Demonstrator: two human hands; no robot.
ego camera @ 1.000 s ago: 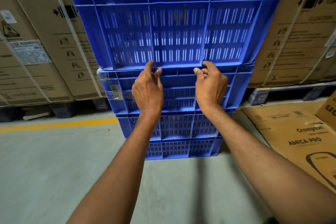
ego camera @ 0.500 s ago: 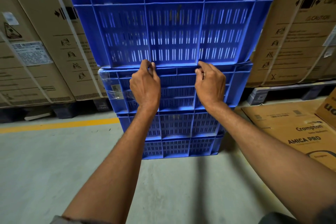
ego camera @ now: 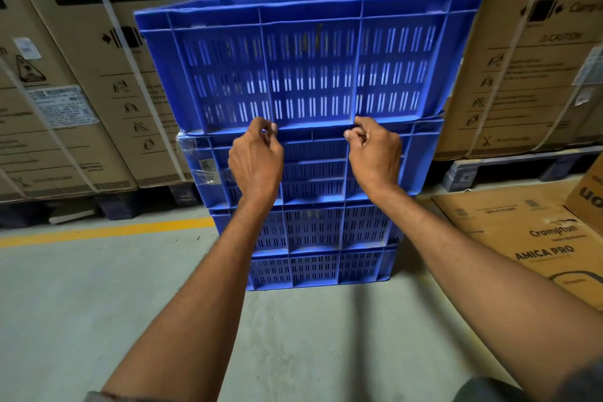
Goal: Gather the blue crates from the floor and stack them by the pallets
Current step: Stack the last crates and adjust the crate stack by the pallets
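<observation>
A stack of slotted blue crates (ego camera: 313, 232) stands on the concrete floor in front of the palletised boxes. The top blue crate (ego camera: 310, 68) rests on the stack with its long side facing me. My left hand (ego camera: 256, 163) is at the lower edge of that crate, left of centre, with its fingers curled onto the rim. My right hand (ego camera: 375, 153) holds the same edge right of centre, fingers curled in the same way. Clear plastic wrap clings to the left corner of the second crate (ego camera: 195, 166).
Strapped washing machine cartons (ego camera: 146, 42) on dark pallets (ego camera: 473, 173) form a wall right behind the stack. Flattened Crompton cartons (ego camera: 538, 238) lie on the floor at the right. A yellow floor line (ego camera: 98, 232) runs on the left, with bare concrete floor (ego camera: 81, 320) in front of it.
My fingers have gone from loosely spread to curled tight on the top crate's lower edge. The top crate looks a little smaller and more square on the stack.
</observation>
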